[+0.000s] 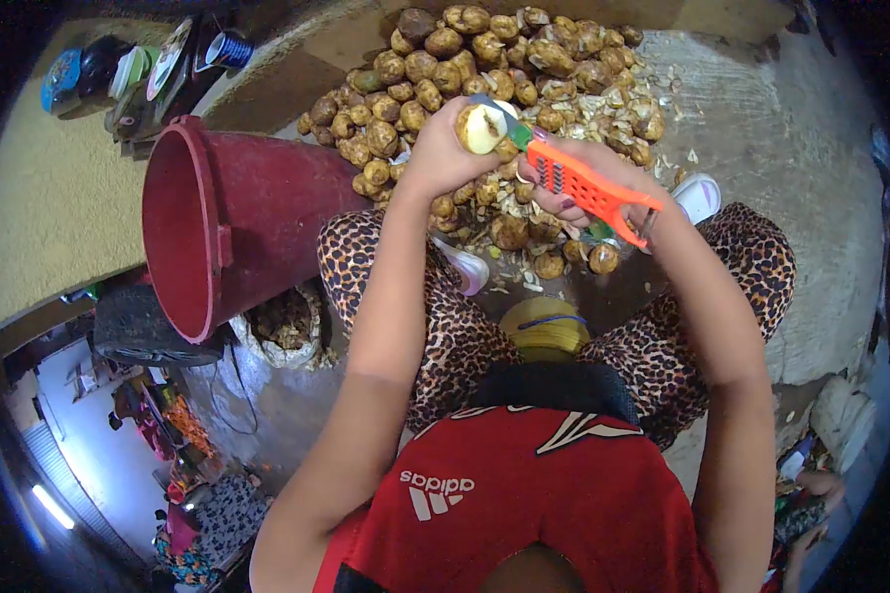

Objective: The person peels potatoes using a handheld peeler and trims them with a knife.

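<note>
My left hand (440,150) is closed round a partly peeled potato (483,128), whose pale flesh shows on top with brown skin left at its side. In my right hand (564,183) is an orange-handled peeler (583,188) with rows of slots, its fingers wrapped under the handle. The dark blade reaches over the potato's upper right side and seems to touch it. Beyond and below both hands lies a heap of brown potatoes (420,67) mixed with pale peelings (564,94) on the floor.
A large red bucket (267,212) lies tipped on its side at the left, near my knee. Below it stands a white sack (316,326) of dark scraps. A yellow container (544,331) is between my legs. Other people (811,494) are partly visible at the lower right edge.
</note>
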A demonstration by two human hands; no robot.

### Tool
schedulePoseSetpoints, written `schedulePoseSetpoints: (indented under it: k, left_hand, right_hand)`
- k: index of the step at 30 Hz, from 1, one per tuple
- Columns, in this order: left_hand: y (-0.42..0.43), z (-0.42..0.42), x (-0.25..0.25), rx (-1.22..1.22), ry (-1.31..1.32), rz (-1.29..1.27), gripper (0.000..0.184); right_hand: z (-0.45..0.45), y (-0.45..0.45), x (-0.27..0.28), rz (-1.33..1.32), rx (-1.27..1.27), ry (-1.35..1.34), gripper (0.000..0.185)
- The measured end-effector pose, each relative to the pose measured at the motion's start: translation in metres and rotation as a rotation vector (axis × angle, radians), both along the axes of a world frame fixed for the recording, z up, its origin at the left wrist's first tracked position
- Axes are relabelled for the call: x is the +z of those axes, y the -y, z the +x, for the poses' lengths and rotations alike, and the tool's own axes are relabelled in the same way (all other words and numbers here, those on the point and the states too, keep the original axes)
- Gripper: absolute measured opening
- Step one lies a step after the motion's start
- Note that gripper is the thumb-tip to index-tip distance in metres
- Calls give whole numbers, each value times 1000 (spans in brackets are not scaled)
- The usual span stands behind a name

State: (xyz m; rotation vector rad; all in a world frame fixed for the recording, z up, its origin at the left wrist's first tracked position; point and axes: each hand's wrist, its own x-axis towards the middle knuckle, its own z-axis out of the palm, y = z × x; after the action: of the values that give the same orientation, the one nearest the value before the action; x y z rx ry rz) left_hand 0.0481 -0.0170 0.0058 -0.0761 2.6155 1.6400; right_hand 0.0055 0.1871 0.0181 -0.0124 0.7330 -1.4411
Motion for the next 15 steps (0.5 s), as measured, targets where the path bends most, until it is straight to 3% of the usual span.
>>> schedulePoseSetpoints:
  k: [4,7,10,15]
  left_hand:
    - [6,-3,-1,-42,0,44,48]
    - [-8,0,2,144,-3,91,49]
    - [-7,-3,0,104,16,107,56]
    - [-2,-6,-6,66,-46,19,51]
  right_hand:
    - [2,2,10,77,-9,-33,46]
    - [11,13,-16,-85,-83,-5,47]
    - [14,17,-26,-90,-131,-59,47]
    - [1,9,-11,-15,-63,-87,47]
